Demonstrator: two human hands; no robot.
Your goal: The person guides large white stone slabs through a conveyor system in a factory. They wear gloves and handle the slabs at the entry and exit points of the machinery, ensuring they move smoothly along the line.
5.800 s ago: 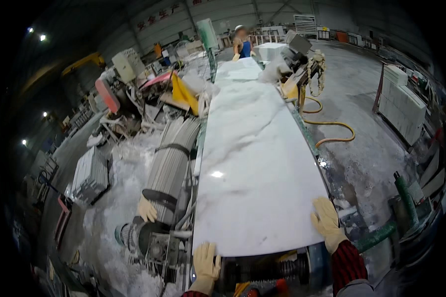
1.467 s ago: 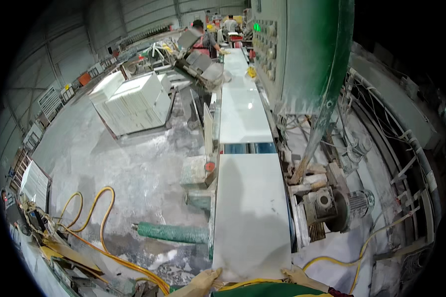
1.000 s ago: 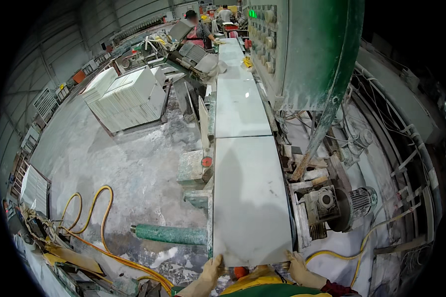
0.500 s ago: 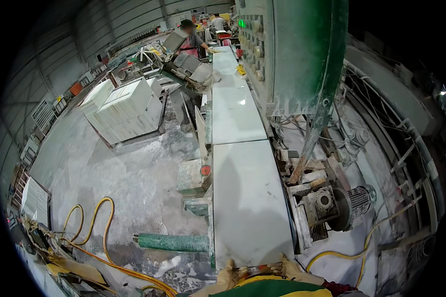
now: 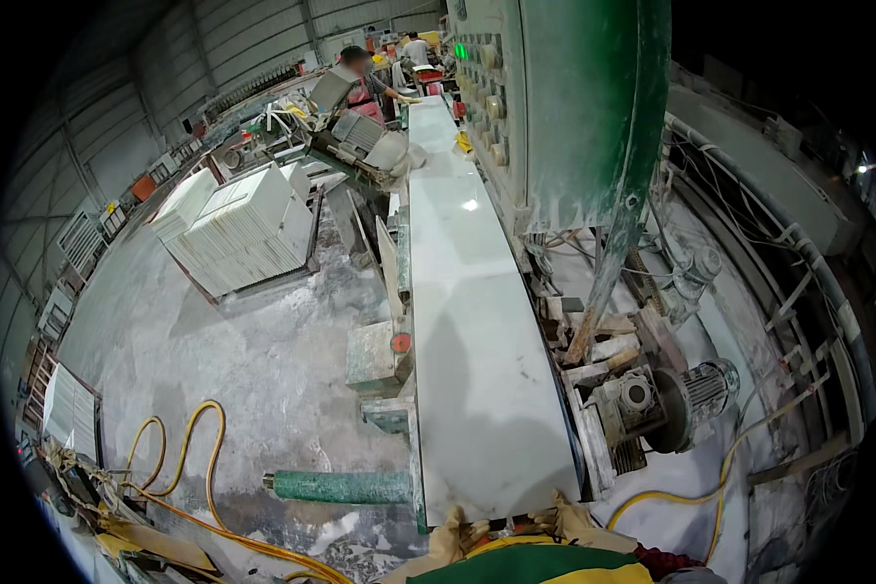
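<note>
A long white slab (image 5: 487, 399) with faint grey marks lies flat on a narrow conveyor line directly ahead of me. Its far end meets another white slab (image 5: 457, 219) at a faint seam. At the near left corner, my left hand (image 5: 455, 535), in a pale glove, is closed on the slab's edge with the fingers partly hidden. The same near edge is gripped at the right corner by my gloved right hand (image 5: 565, 521); its fingertips show at the edge.
A green control cabinet (image 5: 584, 117) overhangs the right side. Below it sits a motor with gearbox (image 5: 686, 394). A green roller (image 5: 341, 487) juts out left. Stacked white slabs (image 5: 248, 229) and a yellow hose (image 5: 209, 457) are on the floor. A co-worker (image 5: 365, 88) stands by the far end.
The dark gap between the two slabs has narrowed to a faint seam. My hands remain at the near edge, and the view has shifted slightly.
</note>
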